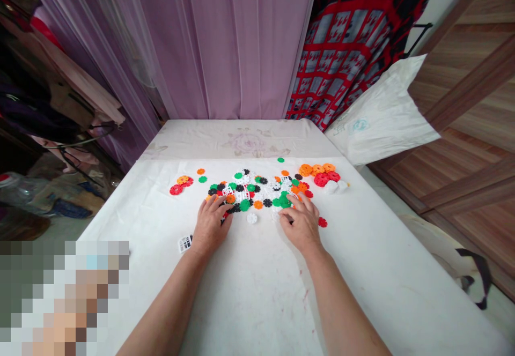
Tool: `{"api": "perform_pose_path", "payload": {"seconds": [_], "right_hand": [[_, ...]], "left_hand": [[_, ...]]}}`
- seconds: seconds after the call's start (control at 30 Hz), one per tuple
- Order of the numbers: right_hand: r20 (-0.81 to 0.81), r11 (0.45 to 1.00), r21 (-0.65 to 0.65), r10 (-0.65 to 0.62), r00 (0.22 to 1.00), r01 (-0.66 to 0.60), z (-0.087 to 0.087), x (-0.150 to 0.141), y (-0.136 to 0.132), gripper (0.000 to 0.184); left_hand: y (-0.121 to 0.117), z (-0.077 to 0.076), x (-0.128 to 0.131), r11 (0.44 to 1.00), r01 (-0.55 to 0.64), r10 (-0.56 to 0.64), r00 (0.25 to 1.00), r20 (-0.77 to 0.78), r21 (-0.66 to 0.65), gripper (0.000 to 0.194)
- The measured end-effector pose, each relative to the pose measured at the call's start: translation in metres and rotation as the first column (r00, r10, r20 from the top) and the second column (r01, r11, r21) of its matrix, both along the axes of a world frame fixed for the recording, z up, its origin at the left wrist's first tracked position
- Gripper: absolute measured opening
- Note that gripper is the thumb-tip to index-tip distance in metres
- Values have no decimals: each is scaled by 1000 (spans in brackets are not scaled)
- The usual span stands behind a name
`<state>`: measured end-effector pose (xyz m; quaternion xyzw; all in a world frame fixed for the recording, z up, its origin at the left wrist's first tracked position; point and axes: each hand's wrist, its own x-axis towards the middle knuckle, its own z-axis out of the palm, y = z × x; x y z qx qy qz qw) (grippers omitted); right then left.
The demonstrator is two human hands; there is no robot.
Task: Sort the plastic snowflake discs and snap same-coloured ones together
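A mixed spread of plastic notched discs in green, black, white, orange and red lies across the table's middle. My left hand [211, 224] rests at its near left edge, fingers apart, close to an orange disc [230, 198]. At the near right edge is my right hand [302, 223], its fingers bent and apart beside several green discs [282, 200]. Neither hand visibly grips a piece, though the fingers partly cover some. Between the hands lies a single white disc [251, 218]. A white window-shaped piece [185, 244] lies left of my left wrist.
Orange discs [317, 169], red discs [326, 178] and white discs [335, 187] are grouped at the right. Red discs [176, 190] lie at the left. A white cloth [257, 291] covers the table. A white sack [386, 115] stands beyond its right edge; a purple curtain [229, 45] hangs behind.
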<state>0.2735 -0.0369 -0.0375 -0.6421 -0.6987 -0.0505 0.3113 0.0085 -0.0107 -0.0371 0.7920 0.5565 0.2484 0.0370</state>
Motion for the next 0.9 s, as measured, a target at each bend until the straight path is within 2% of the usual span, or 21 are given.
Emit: {"api": "perform_pose_path", "payload": {"seconds": [0.37,0.5,0.63,0.9], "right_hand": [[-37,998,-34,58,998,-60,3,-7,-2,18],[-13,991,-107,76,997,-77,10,-6,-5,8],[8,979,-171,112,994,-109,15,-9,-8,11],[-22,977,-179,114,993,-116,7,-11,-4,11]], "left_hand": [[0,-1,0,1000,-4,4,1000,-1,3,29],[0,-2,0,1000,-2,2,1000,-1,3,29],[0,-1,0,1000,-4,4,1000,8,0,29],[0,1,1,1000,-2,1,1000,-20,-16,30]]}}
